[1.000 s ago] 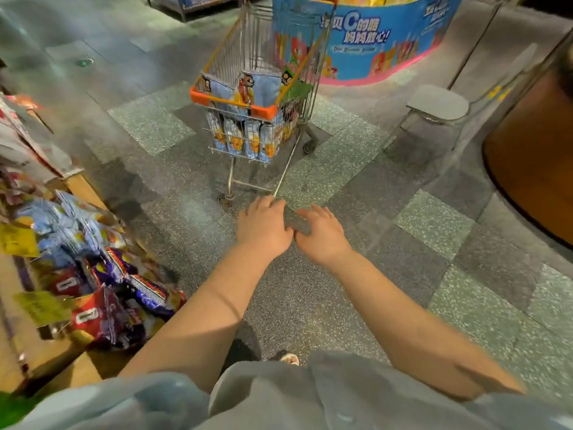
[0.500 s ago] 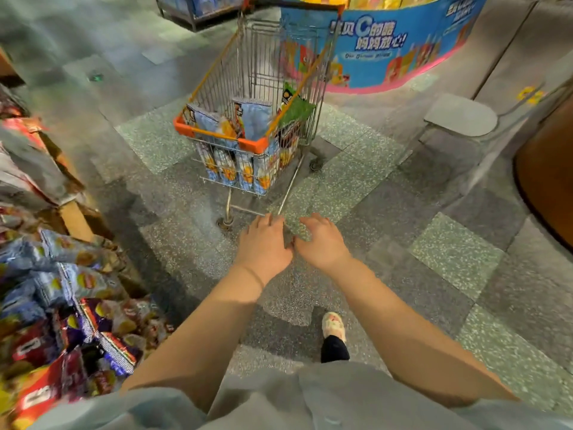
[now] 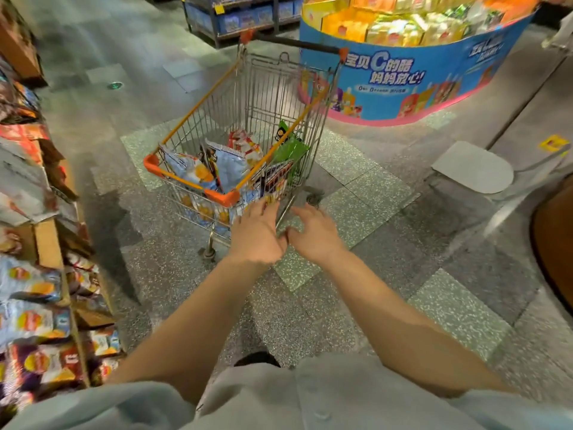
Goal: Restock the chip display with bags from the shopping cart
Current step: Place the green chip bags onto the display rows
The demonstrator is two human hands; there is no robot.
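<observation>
While both hands, left (image 3: 255,235) and right (image 3: 313,234), are held spread and empty just near of the cart (image 3: 189,181), its light, crushable bags (image 3: 229,169) are best pinched by their top seams for the display (image 3: 34,305) at left.

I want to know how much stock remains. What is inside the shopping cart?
The shopping cart holds light blue chip bags, a red-white bag and a green bag. Bags lower down are mostly covered.

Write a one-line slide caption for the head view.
Both empty hands, left hand and right hand, reach toward the shopping cart of chip bags, beside the chip display.
</observation>
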